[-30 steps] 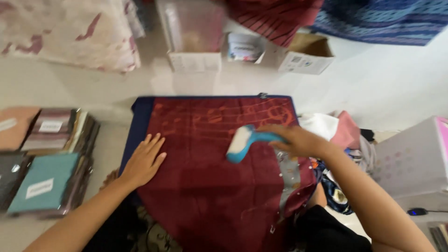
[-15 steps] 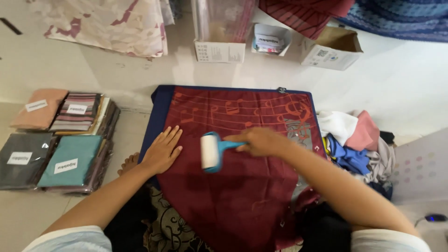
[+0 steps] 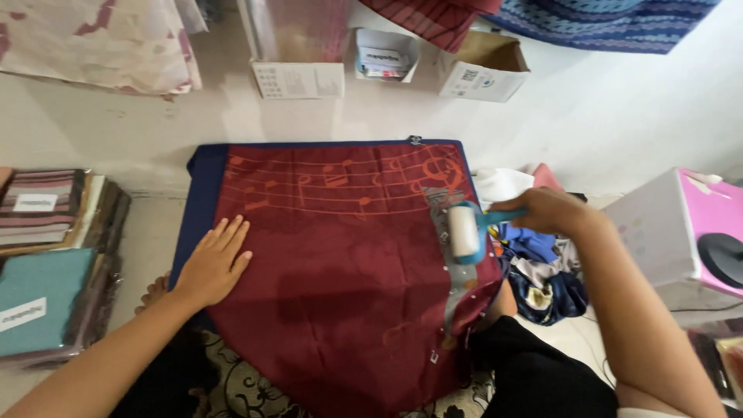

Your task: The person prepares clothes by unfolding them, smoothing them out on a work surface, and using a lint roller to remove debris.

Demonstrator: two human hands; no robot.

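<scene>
- The maroon cloth (image 3: 340,271), printed with orange music notes, lies flat in the middle of the frame over a dark blue board (image 3: 200,193).
- It looks thin, soft and light, so it likely shifts and wrinkles unless pinned down; best held flat by a palm near an edge.
- The left hand (image 3: 213,263) rests open, fingers spread, on the cloth's left edge.
- The right hand (image 3: 546,213) is closed around the blue handle of a lint roller (image 3: 467,232), whose white drum sits at the cloth's right edge.
- The roller looks light and rigid, with a sticky drum; the handle is the place to grip it.
</scene>
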